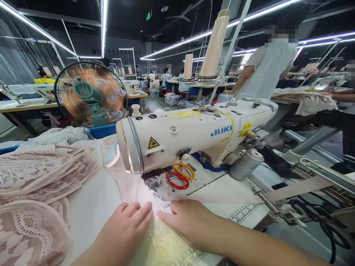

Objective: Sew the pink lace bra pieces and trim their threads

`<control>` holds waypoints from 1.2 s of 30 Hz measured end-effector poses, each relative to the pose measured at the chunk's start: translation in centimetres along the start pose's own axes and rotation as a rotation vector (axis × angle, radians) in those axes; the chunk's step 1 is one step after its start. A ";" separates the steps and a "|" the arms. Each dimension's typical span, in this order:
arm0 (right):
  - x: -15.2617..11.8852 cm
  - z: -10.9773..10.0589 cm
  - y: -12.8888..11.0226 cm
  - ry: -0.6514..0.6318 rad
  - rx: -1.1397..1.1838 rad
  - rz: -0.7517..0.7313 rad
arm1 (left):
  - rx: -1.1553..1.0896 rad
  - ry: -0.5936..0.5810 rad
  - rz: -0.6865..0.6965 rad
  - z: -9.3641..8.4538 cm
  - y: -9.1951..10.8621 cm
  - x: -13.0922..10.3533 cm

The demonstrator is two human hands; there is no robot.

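In the head view a white sewing machine (177,136) stands in front of me, its lamp shining on pale pink fabric (134,188) around the needle area. My left hand (129,223) is closed on the near part of this fabric, just left of the needle. Close beside it, my right hand (185,221) has its fingers curled and its thumb toward the fabric edge; the fingertips are partly hidden. A pale elastic band (301,188) runs from metal guides at the right toward the machine bed, behind my right hand. Clear plastic over something yellowish (162,240) lies below my hands.
Lace garment pieces (30,229) pile up at the left. Red-and-orange-handled snips (179,179) rest on the machine bed, and a grey thread cone (246,165) stands right. A fan (90,94) stands behind, and a person (266,70) is beyond the machine. A printed ruler (244,212) edges the table.
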State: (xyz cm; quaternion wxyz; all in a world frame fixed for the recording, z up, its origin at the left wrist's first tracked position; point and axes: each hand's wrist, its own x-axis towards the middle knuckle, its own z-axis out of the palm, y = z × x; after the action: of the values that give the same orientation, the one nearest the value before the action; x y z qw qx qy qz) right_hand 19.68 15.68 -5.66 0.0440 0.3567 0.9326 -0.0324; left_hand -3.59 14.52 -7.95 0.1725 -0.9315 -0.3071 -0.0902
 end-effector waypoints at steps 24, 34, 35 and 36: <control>2.9 -0.2 -1.7 -0.029 -0.048 0.158 | -0.101 -0.125 -0.079 1.4 -5.4 0.7; 1.7 3.1 -1.9 0.125 0.040 0.159 | 0.021 -0.171 -0.311 1.4 -6.7 1.1; 1.7 3.4 -1.8 0.153 0.045 0.158 | 0.044 -0.190 -0.415 1.2 -6.7 1.3; 1.7 3.5 -1.7 0.179 0.051 0.158 | 0.046 -0.217 -0.517 1.1 -6.9 1.5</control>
State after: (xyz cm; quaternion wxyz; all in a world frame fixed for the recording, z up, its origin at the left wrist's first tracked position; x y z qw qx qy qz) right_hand 17.45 15.19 -9.31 -0.0462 0.4316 0.9007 -0.0204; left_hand -6.44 20.92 -6.69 0.1308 -0.8225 -0.5531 -0.0239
